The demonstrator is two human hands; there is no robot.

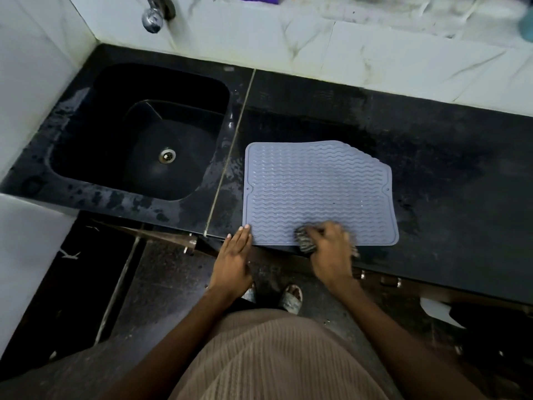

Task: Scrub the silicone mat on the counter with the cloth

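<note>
Two hands work at the near edge of a black counter in the head view. A grey silicone mat with wavy ribs lies flat there, to the right of the dark sink, its front edge at the counter's lip. The left hand has straight fingers, their tips touching the mat's near left corner. The right hand is curled round a dark cloth and presses it on the mat's near edge; the hand is smeared with blur, and most of the cloth is hidden beneath it, so its texture looks speckled at best. Above, a chrome tap is cut off by the frame.
</note>
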